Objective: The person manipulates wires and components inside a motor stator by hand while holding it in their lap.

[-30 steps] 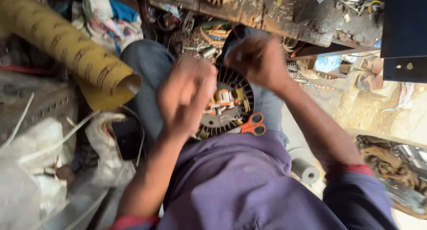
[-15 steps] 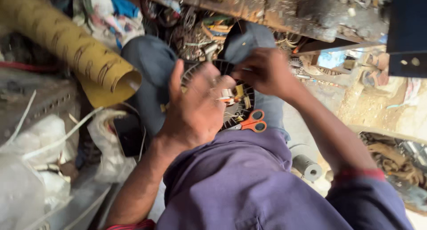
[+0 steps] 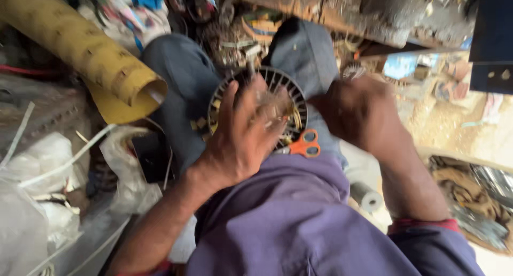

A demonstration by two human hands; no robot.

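We see a round ribbed stator [image 3: 291,102] sitting in the person's lap at the centre of the frame, between the two knees in blue-grey trousers [image 3: 181,78]. The left hand [image 3: 240,140] lies spread over its face, fingers open and pressing down on the windings rather than closed round anything. The right hand [image 3: 360,115], right of centre, is curled into a loose fist just beside the stator's rim; we cannot tell whether it pinches a wire or holds nothing, since blur smears the fingers.

As for progress, we judge the work on the stator to be somewhere in the middle: some pale wire or packing shows inside the ring, so the core is neither bare nor neatly finished. Orange-handled scissors [image 3: 305,145] lie against the lower edge of the stator, untouched by either hand.

Much is hard to read. The left hand covers most of the stator's middle, so the state of the coils is hidden. The purple shirt [image 3: 283,222] fills the lower frame and cuts off the lap. A yellow roll [image 3: 91,57] crosses the upper left, white bags [image 3: 37,201] crowd the lower left, and the cluttered bench [image 3: 331,9] along the top is too blurred to sort out
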